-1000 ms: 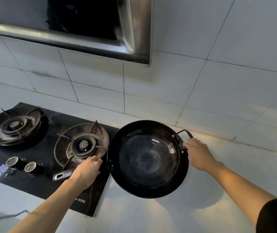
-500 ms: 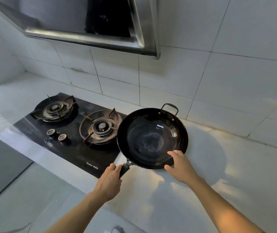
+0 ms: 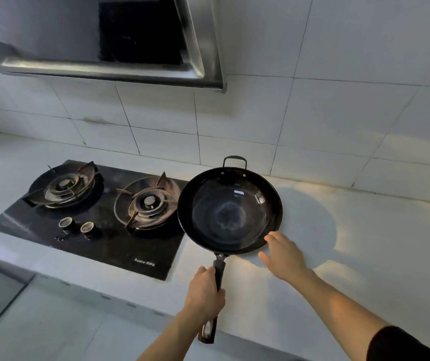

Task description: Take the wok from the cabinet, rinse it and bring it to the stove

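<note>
The black wok [image 3: 229,212] is over the white counter just right of the gas stove [image 3: 91,217], its rim overlapping the stove's right edge. Its long handle points toward me and its small loop handle faces the wall. My left hand [image 3: 204,293] is closed around the long handle. My right hand [image 3: 282,252] hovers with fingers spread at the wok's near right rim, holding nothing. The right burner [image 3: 148,203] lies directly left of the wok.
A second burner [image 3: 64,186] and two knobs [image 3: 77,225] sit on the stove's left part. A steel range hood [image 3: 109,61] hangs above. Tiled wall stands behind, and white counter [image 3: 352,243] stretches to the right.
The wok has turned so its long handle points toward me, and my left hand has slid down it. My right hand left the loop handle and came to the near rim.
</note>
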The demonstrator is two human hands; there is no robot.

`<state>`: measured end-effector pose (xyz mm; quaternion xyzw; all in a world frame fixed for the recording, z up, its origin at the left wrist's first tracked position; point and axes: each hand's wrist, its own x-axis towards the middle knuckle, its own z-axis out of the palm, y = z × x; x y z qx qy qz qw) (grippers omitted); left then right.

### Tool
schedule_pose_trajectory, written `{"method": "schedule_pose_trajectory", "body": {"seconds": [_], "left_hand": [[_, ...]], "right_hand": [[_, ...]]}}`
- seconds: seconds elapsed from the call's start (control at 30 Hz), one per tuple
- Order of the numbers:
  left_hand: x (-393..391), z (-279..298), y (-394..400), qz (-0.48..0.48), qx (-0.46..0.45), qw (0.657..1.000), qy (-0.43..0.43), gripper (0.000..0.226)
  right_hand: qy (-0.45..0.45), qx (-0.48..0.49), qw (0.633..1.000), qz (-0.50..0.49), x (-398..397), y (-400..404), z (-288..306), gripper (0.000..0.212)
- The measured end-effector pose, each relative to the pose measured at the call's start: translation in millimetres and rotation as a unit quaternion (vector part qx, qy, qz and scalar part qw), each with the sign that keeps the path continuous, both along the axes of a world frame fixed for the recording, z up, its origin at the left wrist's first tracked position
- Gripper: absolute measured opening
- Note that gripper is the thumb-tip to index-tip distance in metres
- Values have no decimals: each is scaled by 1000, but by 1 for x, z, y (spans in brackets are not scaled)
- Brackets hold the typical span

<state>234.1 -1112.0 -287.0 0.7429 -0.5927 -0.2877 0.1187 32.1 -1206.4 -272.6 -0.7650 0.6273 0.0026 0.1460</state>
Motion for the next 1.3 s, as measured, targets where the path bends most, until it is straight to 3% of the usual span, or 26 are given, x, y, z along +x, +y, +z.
{"method": "schedule_pose_trajectory", "body": {"seconds": [0.27,0.43,0.8,1.3], "left_hand": [[9,-9,9,-30,-14,999,33,32],[19,-7,4,-48,-50,994,83,53],[6,-3,-1,-58,-23,997,34,39],[8,2,2,-84,-18,996,29,46]], "right_hand": [[8,28,999,-31,12,24,-5,63],[2,3,999,-33,27,37,-12,61],[24,-9,998,-57,23,47,-4,42],[2,-1,998,-62,18,62,0,55]]}}
